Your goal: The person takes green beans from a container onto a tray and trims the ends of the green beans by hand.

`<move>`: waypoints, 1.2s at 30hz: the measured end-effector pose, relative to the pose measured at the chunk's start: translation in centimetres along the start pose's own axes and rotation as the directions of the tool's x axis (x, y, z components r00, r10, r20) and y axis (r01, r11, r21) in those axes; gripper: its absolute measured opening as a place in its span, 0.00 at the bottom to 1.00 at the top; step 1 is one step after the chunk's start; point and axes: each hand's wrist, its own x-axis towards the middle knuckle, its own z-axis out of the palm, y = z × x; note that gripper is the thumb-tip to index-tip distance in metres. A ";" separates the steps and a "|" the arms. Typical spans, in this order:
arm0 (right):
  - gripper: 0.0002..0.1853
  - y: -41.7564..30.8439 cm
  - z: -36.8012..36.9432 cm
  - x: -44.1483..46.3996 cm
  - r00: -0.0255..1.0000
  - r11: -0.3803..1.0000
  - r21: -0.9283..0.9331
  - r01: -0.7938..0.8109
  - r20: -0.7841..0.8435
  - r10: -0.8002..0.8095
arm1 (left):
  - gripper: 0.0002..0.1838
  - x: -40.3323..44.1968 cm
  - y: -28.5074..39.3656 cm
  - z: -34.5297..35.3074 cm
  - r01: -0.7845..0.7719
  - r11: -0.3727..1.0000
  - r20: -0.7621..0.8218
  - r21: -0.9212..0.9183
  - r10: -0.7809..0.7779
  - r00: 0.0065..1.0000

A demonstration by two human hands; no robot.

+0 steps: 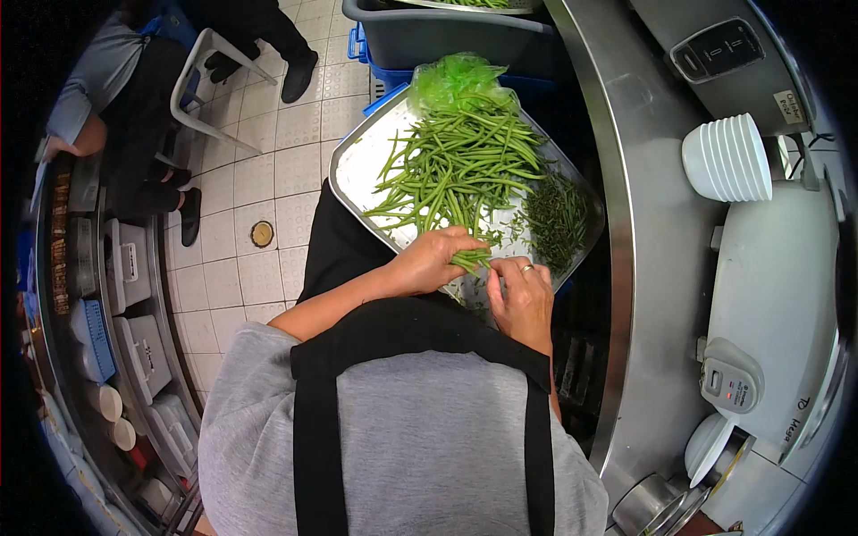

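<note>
A metal tray rests at my lap, with a heap of green beans in its middle and a green plastic bag at its far corner. Small trimmed bean ends are piled along its right side. My left hand is closed around a small bunch of green beans over the near part of the tray. Close by on the right, my right hand has its fingers bent at the tips of that bunch; whether anything is pinched between them is too small to tell.
A steel counter runs along the right, with stacked white bowls. Beyond the tray stands a grey tub. At left are a white chair, two people standing and shelves with containers. Tiled floor lies between.
</note>
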 end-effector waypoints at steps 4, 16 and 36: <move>0.08 0.4 0.2 0.3 0.999 0.999 0.003 0.036 -0.035 -0.036 | 0.11 0.0 0.0 -0.4 -0.063 0.995 -0.052 0.074 0.067 0.996; 0.06 4.1 3.5 0.2 0.831 0.398 0.896 -0.198 -0.061 0.552 | 0.10 0.1 1.1 -0.4 0.239 0.861 0.007 -0.448 -0.264 0.965; 0.09 6.6 5.5 -1.2 0.853 0.336 0.832 -0.442 0.274 0.444 | 0.10 0.3 1.4 -2.6 0.161 0.626 -0.140 -0.763 -0.404 0.904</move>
